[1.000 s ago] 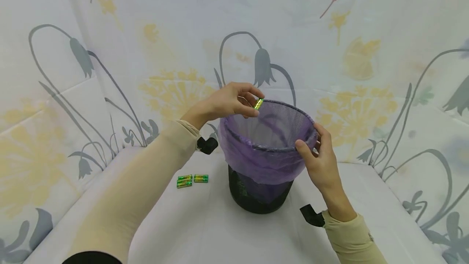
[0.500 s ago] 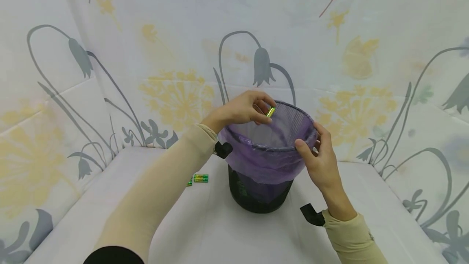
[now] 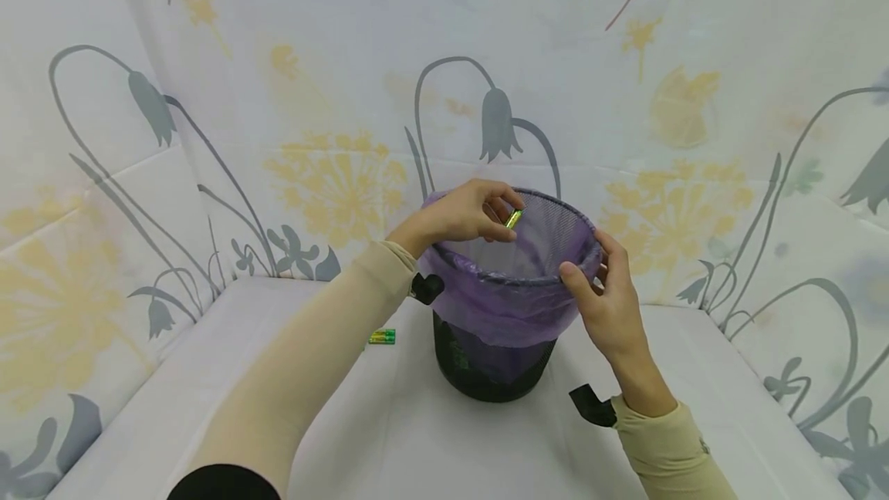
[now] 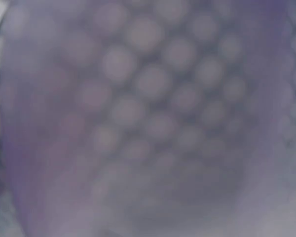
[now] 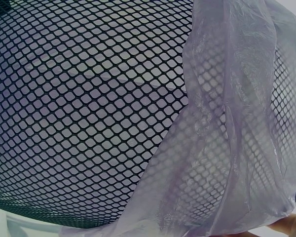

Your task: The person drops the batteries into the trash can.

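A black mesh wastebasket (image 3: pixel 495 388) stands upright, its rim lined with a translucent purple bin bag (image 3: pixel 510 315) folded over the outside. My left hand (image 3: pixel 468 212) pinches a green and yellow battery (image 3: pixel 513 218) between thumb and fingers, over the basket's mouth. My right hand (image 3: pixel 610 307) grips the rim on the right side, thumb in front and fingers behind. Mesh and bag folds (image 5: pixel 207 133) fill the right wrist view, with a bit of the hand at the lower right corner. The left wrist view is a blur of purple bag (image 4: pixel 153 84) over mesh; no hand shows there.
More green batteries (image 3: pixel 382 336) lie on the white-covered table (image 3: pixel 417 446), left of the basket, partly hidden by the left forearm. A flower-patterned cloth (image 3: pixel 333 60) hangs behind and at both sides. Black wrist mounts (image 3: pixel 593 406) stick out from the sleeves.
My left hand has moved right and slightly down over the basket with the battery. Its forearm now covers some of the batteries on the table. My right hand has stayed on the rim.
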The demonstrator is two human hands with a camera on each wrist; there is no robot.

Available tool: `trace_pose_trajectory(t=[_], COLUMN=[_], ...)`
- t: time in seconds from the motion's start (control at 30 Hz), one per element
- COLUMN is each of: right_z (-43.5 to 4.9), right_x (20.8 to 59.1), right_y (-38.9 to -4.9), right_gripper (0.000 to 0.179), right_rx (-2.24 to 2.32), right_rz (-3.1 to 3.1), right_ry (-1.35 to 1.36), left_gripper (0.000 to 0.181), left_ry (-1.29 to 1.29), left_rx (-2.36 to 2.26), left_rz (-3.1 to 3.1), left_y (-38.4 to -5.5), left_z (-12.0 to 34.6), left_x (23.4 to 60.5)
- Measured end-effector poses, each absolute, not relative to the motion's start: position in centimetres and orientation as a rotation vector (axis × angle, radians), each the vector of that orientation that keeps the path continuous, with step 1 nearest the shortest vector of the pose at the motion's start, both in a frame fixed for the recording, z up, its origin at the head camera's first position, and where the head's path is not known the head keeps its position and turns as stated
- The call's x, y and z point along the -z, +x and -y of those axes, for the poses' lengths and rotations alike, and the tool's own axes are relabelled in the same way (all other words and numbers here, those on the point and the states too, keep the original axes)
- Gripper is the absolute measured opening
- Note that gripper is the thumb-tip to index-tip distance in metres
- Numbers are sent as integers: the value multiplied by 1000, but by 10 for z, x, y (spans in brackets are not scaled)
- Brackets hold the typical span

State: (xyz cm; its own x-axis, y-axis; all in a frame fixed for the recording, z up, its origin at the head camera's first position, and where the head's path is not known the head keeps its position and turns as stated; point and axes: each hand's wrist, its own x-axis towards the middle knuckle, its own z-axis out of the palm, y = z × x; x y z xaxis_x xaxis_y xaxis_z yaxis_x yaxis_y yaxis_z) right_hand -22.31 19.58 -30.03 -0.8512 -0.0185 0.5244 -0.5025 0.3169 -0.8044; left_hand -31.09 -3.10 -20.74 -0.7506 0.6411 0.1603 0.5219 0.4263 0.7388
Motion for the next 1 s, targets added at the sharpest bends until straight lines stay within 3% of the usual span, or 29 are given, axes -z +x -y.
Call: trace_pose_trajectory(t=[1.0], right_z=[-196], right_x=[300], right_y=[-223], right_gripper=[67], right_rx=[-1560], right_rz=[2176], right_ry=[450], left_gripper=[41], left_ry=[1027], left_rx=[-1171], left_rz=[-2545], left_y=[-308], left_z=[32], left_x=[207])
